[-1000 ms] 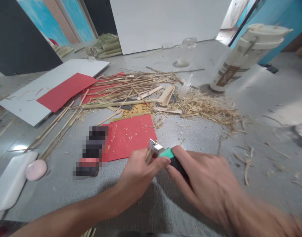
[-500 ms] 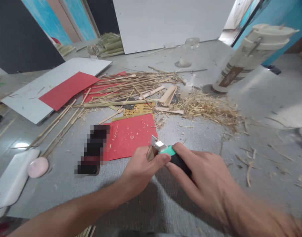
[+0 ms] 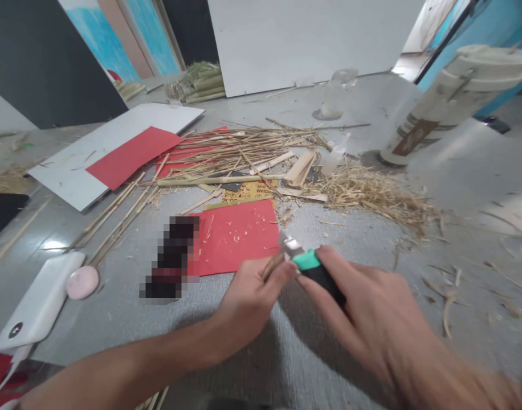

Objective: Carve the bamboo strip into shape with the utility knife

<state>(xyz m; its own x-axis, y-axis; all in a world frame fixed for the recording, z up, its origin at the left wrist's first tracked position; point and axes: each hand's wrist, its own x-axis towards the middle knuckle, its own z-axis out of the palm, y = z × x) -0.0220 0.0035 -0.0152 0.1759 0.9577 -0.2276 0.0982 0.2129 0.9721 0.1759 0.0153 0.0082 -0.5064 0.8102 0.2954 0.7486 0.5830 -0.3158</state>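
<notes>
A short thin brown stick (image 3: 273,265) is pinched between the thumb and fingers of my left hand (image 3: 244,299). My right hand (image 3: 367,310) is wrapped around a utility knife (image 3: 323,276) with a black and green handle. Its metal blade end is out, blurred, and lies close to the stick's tip; whether it touches cannot be made out. My left thumb is close against the green part of the knife. Just beyond both hands, a red sheet (image 3: 239,239) lies on the grey floor, scattered with small shavings.
Behind the red sheet lie yellow sandpaper (image 3: 255,191), many thin dry stalks (image 3: 252,145) and a straw heap (image 3: 372,191). A white power bank (image 3: 43,299) and a pink round object (image 3: 82,282) sit left, near a blurred-out dark object (image 3: 171,256). A tall white container (image 3: 440,108) stands right.
The view has swung slightly left, so the surroundings appear farther right. The knife's blade has shifted a little rightward relative to my left hand. Both grips are kept.
</notes>
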